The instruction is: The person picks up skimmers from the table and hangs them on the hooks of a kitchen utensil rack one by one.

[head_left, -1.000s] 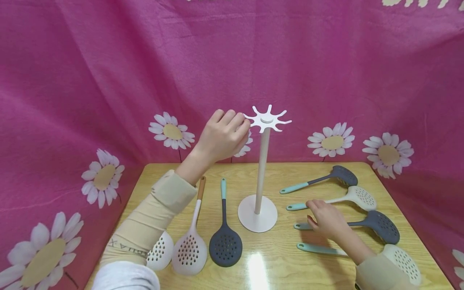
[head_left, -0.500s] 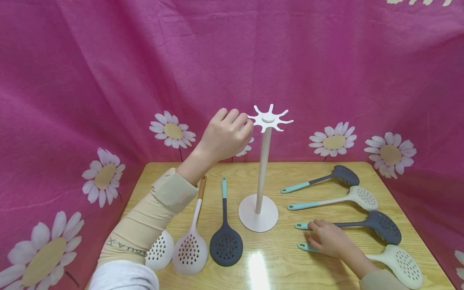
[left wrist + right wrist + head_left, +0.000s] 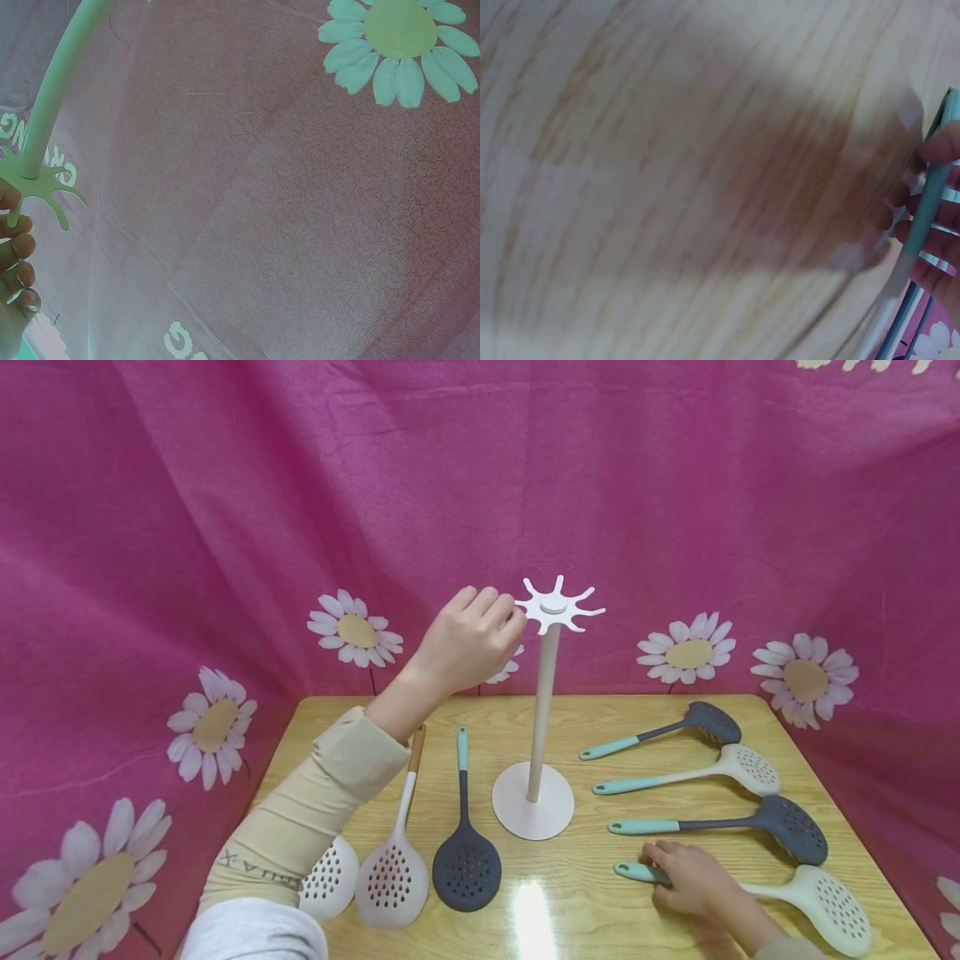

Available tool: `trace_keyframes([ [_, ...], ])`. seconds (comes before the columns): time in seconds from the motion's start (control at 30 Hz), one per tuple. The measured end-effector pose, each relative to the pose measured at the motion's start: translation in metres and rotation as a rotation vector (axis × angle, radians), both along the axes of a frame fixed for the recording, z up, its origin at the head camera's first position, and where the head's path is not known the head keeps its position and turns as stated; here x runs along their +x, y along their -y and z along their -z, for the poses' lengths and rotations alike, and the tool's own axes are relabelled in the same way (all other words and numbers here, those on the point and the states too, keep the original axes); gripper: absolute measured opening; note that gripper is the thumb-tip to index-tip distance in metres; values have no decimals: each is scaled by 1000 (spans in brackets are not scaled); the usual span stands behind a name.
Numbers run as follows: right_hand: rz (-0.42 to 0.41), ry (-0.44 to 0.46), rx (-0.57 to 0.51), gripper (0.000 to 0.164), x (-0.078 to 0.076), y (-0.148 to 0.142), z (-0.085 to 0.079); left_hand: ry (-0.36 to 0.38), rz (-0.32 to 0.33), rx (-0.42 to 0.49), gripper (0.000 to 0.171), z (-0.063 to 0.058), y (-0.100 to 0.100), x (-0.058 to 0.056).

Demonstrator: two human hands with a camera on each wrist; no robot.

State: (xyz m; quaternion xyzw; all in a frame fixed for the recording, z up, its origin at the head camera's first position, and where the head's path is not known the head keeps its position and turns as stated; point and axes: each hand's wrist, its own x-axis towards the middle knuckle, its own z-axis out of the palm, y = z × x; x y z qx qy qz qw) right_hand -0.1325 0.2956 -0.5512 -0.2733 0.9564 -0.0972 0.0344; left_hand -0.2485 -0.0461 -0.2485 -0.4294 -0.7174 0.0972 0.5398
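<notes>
My left hand (image 3: 474,639) pinches one prong of the white utensil stand (image 3: 542,718) at its star-shaped top. The left wrist view shows the thumb and fingertips about that prong of the stand (image 3: 46,191). Low on the right, my right hand (image 3: 693,878) grips the mint handle of a cream skimmer (image 3: 832,902) that lies on the table. In the right wrist view, thumb and fingers are on both sides of the skimmer's handle (image 3: 928,202). Just beyond that hand lies a dark skimmer (image 3: 791,828) with a mint handle.
Farther back on the right lie another cream skimmer (image 3: 750,768) and a dark one (image 3: 712,722). Left of the stand are a dark slotted turner (image 3: 467,868), a white one (image 3: 393,885) and another white one (image 3: 330,881) partly behind my sleeve. Pink flowered cloth (image 3: 480,485) surrounds the wooden table (image 3: 585,910).
My right hand has come nearer, from above the middle handles on the right to the nearest cream skimmer, whose handle it now grips. My left hand has stayed at the stand's top.
</notes>
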Motion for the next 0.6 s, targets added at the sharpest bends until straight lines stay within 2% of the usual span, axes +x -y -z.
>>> trace_keyframes([
  [0.33, 33, 26, -2, 31, 7, 0, 0, -39, 5, 16, 14, 3, 1, -1],
  [0.6, 47, 12, 1, 31, 8, 2, -3, -22, 14, 10, 12, 5, 1, -2],
])
